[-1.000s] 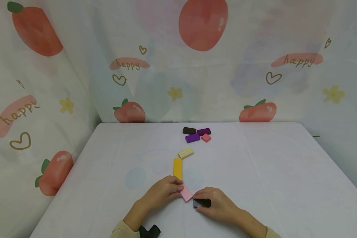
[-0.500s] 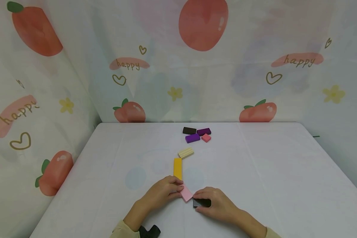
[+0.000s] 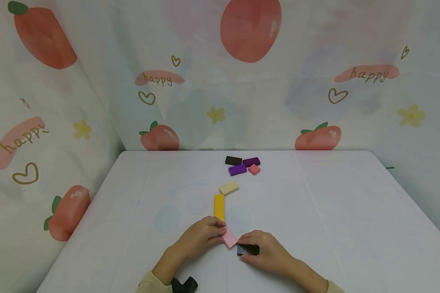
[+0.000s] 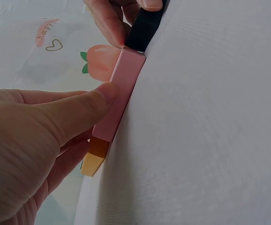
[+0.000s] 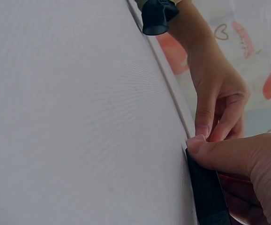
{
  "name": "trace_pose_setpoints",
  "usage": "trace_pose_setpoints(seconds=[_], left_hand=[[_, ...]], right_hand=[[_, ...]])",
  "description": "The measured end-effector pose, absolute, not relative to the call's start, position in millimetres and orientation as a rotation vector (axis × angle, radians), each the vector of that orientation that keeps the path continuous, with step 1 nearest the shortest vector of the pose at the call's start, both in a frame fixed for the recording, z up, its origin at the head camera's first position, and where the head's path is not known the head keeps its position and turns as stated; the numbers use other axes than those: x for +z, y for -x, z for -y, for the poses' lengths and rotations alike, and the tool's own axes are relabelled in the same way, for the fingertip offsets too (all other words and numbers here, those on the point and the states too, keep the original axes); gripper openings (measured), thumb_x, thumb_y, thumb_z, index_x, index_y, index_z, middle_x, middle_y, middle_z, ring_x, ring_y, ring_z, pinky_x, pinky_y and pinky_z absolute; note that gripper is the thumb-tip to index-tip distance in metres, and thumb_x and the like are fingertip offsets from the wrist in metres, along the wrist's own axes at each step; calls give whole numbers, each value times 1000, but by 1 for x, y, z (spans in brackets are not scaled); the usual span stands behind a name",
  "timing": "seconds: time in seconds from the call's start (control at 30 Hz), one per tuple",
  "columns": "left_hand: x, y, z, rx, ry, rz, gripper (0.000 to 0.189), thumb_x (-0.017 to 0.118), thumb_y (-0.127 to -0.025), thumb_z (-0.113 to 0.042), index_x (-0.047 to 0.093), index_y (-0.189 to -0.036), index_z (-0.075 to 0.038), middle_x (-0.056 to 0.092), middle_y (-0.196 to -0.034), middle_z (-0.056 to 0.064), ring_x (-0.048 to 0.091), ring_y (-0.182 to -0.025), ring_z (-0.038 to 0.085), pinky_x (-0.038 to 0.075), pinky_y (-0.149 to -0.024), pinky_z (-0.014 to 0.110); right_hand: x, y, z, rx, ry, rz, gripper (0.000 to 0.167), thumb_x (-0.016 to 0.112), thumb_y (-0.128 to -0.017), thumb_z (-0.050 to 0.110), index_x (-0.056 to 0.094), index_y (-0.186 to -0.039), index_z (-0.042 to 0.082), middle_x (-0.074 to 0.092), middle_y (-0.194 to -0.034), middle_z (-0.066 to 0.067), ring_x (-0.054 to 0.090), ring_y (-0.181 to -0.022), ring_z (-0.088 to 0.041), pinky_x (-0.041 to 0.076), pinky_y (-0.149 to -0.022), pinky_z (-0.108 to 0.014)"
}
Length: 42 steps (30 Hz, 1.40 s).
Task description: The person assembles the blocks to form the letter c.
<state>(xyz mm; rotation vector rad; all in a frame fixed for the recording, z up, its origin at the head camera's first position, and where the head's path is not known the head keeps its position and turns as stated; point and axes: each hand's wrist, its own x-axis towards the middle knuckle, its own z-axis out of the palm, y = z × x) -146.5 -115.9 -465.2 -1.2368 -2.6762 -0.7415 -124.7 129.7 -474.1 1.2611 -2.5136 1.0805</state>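
My left hand [image 3: 201,236] pinches a pink block [image 3: 229,237] lying on the table. In the left wrist view, its thumb lies on the face of the pink block [image 4: 120,96]. Beyond the pink block's far end lies a long yellow block [image 3: 218,207], reaching away from me. My right hand [image 3: 265,250] grips a black block [image 3: 248,249] between thumb and fingers, flat on the table. One corner of the black block [image 4: 145,28] meets or nearly meets the pink block's near end. Past the yellow block sits a ridged cream block [image 3: 229,188], set at an angle.
At the table's far side lie a dark brown block [image 3: 233,160], a dark purple block [image 3: 251,162], a violet block [image 3: 237,170] and a small coral block [image 3: 254,169]. A patterned cloth [image 3: 256,101] hangs behind the white table [image 3: 326,211]. Black wrist gear [image 3: 185,285] shows below my left sleeve.
My right hand has shifted very slightly left with the black block, toward the pink one. My left hand and the other blocks stay where they were.
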Motion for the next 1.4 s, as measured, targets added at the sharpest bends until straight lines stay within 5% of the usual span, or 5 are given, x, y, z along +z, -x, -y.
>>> trace_pose_setpoints(seconds=[1.4], left_hand=[[-464, 147, 115, -752, 1202, 2745, 32, 65, -85, -24, 66, -113, -8, 60, -111, -2, 53, -102, 8, 42, -89, 19]], right_hand=[[-476, 123, -128, 1101, -1188, 2550, 30, 80, -70, 18, 71, -96, 6, 65, -98, 6, 59, -94, -10, 51, -79, -31]])
